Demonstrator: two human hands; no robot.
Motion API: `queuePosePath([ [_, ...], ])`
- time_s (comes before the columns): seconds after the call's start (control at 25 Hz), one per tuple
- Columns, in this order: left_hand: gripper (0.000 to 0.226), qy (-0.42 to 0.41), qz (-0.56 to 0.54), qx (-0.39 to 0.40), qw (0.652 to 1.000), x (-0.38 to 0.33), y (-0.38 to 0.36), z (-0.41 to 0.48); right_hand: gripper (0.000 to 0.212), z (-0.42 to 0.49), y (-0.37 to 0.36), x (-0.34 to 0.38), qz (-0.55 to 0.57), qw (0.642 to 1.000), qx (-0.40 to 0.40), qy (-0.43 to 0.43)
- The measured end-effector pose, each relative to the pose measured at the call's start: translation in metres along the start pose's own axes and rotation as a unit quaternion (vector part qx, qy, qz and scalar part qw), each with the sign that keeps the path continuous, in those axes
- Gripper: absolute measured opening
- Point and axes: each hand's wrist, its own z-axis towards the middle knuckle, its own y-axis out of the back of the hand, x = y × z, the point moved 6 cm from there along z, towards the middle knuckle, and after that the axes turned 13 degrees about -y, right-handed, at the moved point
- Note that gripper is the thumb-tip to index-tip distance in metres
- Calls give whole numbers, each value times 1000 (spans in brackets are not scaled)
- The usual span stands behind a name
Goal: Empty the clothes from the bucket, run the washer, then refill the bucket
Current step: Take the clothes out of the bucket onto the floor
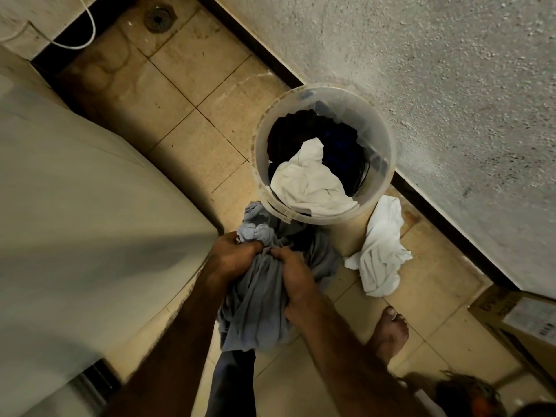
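Two grips, left hand (231, 254) and right hand (293, 284), are clenching the grey garment (255, 311), seemingly bunching it for the washer (75, 221).

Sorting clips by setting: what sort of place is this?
Likely a home laundry corner: a drain in the tiled floor, a white appliance that looks like the washer, and a bucket of clothes. The left hand and right hand grip a grey garment.
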Motion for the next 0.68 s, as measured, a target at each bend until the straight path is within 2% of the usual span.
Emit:
queuePosePath([
  [0.12, 31, 33, 62, 14, 997, 5, 6, -2, 54, 11, 22, 0, -52, 989, -135, 23],
  [0.16, 38, 65, 79, 40, 994, 8, 8, -4, 68, 21, 27, -6, -52, 987, -153, -3],
  [0.24, 52, 127, 140, 115, 975, 19, 11, -9, 107, 49, 31, -28, -43, 989, -124, -64],
  [0.28, 55, 143, 177, 140, 964, 21, 14, -12, 114, 53, 26, -38, -46, 990, -88, -101],
  [0.32, 54, 143, 198, 145, 959, 22, 18, -10, 104, 55, 21, -46, -64, 989, -54, -120],
  [0.36, 51, 142, 213, 140, 956, 28, 23, -6, 83, 46, 9, -49, -62, 989, -2, -133],
  [0.4, 48, 130, 227, 113, 958, 35, 28, 2, 65, 41, -1, -51, -48, 988, 38, -145],
  [0.44, 47, 118, 245, 87, 958, 38, 31, 7, 57, 38, -9, -51, -38, 986, 66, -149],
  [0.56, 43, 60, 267, 51, 960, 46, 18, 18, 66, 44, -14, -40, -105, 989, 51, -94],
  [0.68, 48, -57, 270, 124, 953, 45, -19, 24, 41, 41, 4, -6, -210, 977, -19, 31],
])
